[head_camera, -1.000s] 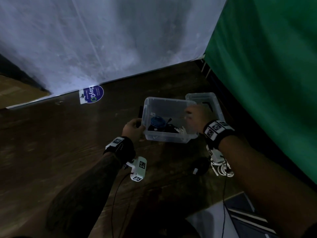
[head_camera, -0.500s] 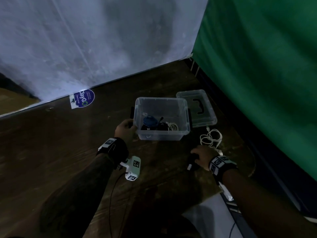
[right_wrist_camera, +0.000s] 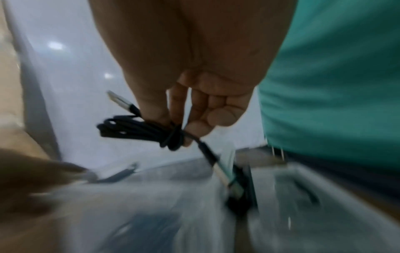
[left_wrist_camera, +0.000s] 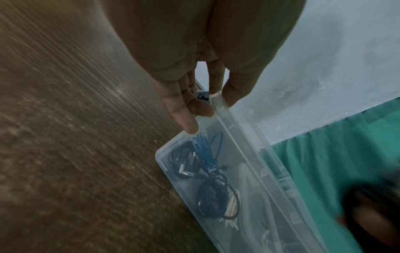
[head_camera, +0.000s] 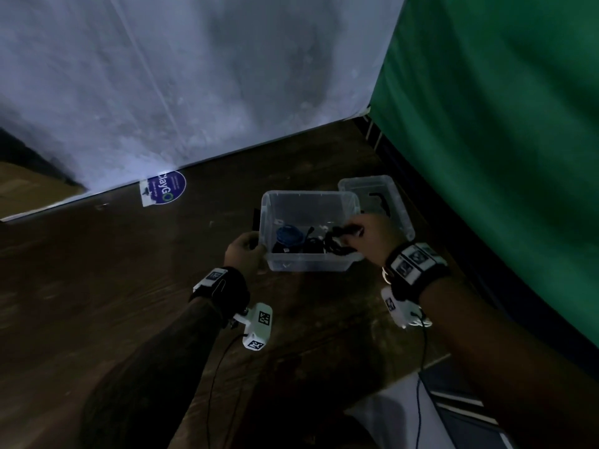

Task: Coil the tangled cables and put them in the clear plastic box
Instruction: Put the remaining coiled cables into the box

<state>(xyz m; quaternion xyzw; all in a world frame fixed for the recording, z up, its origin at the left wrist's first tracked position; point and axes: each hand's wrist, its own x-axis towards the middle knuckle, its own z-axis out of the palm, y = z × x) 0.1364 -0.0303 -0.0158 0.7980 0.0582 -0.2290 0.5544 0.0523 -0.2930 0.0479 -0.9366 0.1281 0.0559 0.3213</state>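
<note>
The clear plastic box (head_camera: 308,265) stands open on the dark wooden floor. My left hand (head_camera: 246,251) grips its left rim, thumb on the edge and fingers (left_wrist_camera: 186,123) against the outer wall. Inside lie a blue cable coil (head_camera: 287,234), black cables (left_wrist_camera: 216,196) and a white cable. My right hand (head_camera: 372,234) hovers over the box's right side. It pinches a coiled black cable (right_wrist_camera: 147,131) whose USB plugs stick out at both ends. A white cable (head_camera: 419,322) lies on the floor, mostly hidden by my right wrist.
The box's clear lid (head_camera: 385,196) lies behind it to the right. A green cloth (head_camera: 502,157) hangs close on the right and a pale sheet (head_camera: 194,92) covers the wall behind. A blue round sticker (head_camera: 165,187) marks the floor. White paper (head_camera: 389,422) lies near my body.
My right hand left the box, dropped to the black coil on the floor and gripped it, then carried it up over the box. The left hand stayed on the rim.
</note>
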